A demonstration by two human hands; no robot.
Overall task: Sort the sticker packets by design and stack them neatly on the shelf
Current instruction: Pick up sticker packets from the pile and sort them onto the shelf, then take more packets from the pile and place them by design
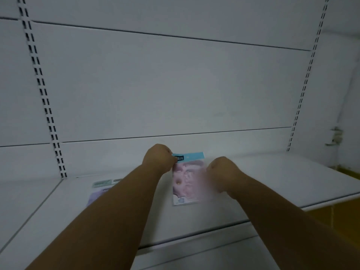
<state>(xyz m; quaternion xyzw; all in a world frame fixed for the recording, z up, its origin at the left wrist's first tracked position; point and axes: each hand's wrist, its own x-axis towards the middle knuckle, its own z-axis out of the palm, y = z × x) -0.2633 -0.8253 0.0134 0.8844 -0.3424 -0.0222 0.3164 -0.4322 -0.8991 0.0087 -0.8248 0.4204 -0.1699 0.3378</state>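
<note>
Lying flat on the white shelf (272, 182), just below the middle of the view, the pink sticker packet (187, 182) with its blue header strip (190, 155) is the piece in hand, header turned toward twelve o'clock and the back panel (175, 84). It looks thin and light, a glossy sleeve over card, so I judge it will flex easily, slide on the smooth shelf at a nudge, and crease if squeezed mid-sheet; the stiffer header strip and the long edges seem the best places to take it. The left hand (158, 158) sits at the packet's eleven o'clock corner, fingers curled under and apparently pinching the header's left end. The right hand (220, 172) is at the packet's three o'clock edge, knuckles up and fingers folded out of sight, blurred there; I cannot tell whether it grips the edge or only rests against it. Both forearms run down toward six o'clock. A second packet (101, 189), pale purple with a greenish header, lies on the same shelf at about nine o'clock of the pink one, partly hidden behind the left forearm, which suggests a separate pile for another design. Slotted uprights (41, 90) rise at the bay's left and right sides.
</note>
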